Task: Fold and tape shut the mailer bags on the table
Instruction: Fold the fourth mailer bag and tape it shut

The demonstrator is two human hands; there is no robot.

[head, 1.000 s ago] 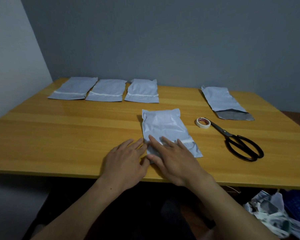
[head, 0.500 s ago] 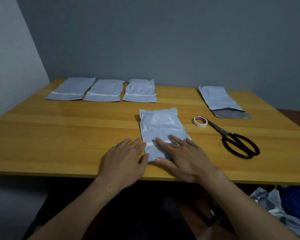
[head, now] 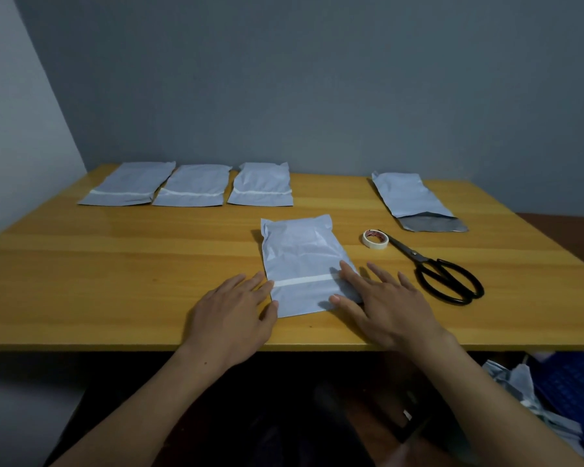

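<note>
bag [head: 304, 261] flat, just left of roll [head: 375, 238], strip [head: 300, 281] over its fold. left hand [head: 233, 311], right hand [head: 386, 303]: fingers straight, gripping nothing, pressing bag's side edges, likely seating the strip. open bag [head: 415, 200] behind roll not yet done.

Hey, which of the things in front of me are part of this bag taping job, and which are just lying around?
For the job: front mailer, three taped mailers at the back, open mailer, tape roll, scissors.

Just lying about: crumpled scraps on the floor, blue item beside them.
</note>
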